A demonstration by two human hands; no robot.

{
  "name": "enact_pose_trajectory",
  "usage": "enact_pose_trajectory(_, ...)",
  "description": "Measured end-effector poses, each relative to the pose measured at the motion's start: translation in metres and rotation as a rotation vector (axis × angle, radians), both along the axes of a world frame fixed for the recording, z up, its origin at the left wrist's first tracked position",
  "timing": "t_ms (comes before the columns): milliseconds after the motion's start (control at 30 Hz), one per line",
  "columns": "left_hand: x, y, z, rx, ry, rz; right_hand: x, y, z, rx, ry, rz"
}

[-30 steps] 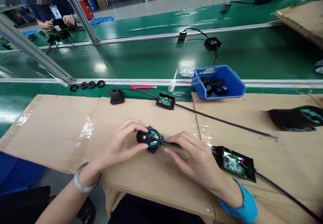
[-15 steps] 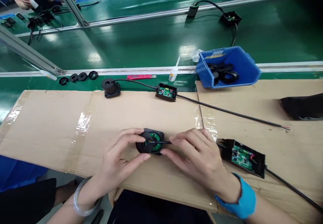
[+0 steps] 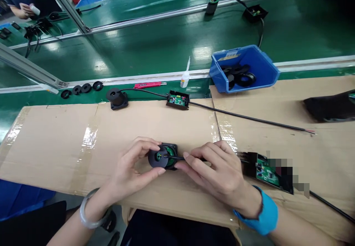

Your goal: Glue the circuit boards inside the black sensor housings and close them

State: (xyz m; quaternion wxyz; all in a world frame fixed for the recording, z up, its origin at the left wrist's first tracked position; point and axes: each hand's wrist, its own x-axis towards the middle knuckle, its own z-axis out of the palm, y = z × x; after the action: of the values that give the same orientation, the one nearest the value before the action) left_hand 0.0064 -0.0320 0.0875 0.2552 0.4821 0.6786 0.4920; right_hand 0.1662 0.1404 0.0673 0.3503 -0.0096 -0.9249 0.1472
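Observation:
My left hand (image 3: 138,164) grips a round black cap (image 3: 155,159) by its edge between thumb and fingers. The cap has a hole in its middle and lies partly over a square-flanged black housing (image 3: 173,147), where a green circuit board shows. A black cable (image 3: 177,158) runs from the cap's side into my right hand (image 3: 213,166), whose thumb and fingers pinch it beside the housing. Beyond that hand, the cable leads towards an open black box with a green circuit board (image 3: 266,172), partly blurred out.
Behind my hands lie a second housing (image 3: 117,98) and a small box with a circuit board (image 3: 178,99), joined by cable. Further back are black rings (image 3: 86,87), a red utility knife (image 3: 148,85), a small white bottle (image 3: 185,78) and a blue bin (image 3: 249,85) of black parts. A person stands far left.
The cap in my left hand has turned, and its central hole now faces up. The cable sits closer along its edge. The view has shifted slightly; my right hand keeps its pinch.

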Motion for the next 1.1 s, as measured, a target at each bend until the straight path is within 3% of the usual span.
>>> enact_pose_trajectory(133,0.014,-0.011,0.004,-0.014,0.101,0.097,0.002,0.003,0.0,-0.022,0.012,0.044)
enact_pose_trajectory(300,0.015,-0.006,0.011,0.043,0.484,0.052,0.002,0.004,0.0,-0.03,-0.015,0.045)
enact_pose_trajectory(400,0.014,0.0,0.015,0.068,0.608,0.01,0.002,0.004,0.001,-0.028,-0.022,0.038)
enact_pose_trajectory(833,0.016,0.003,0.009,0.092,0.63,-0.031,0.004,0.003,0.001,-0.028,-0.049,0.028)
enact_pose_trajectory(1100,0.015,0.006,0.022,-0.012,0.799,-0.094,0.005,0.004,0.002,-0.025,-0.05,0.061)
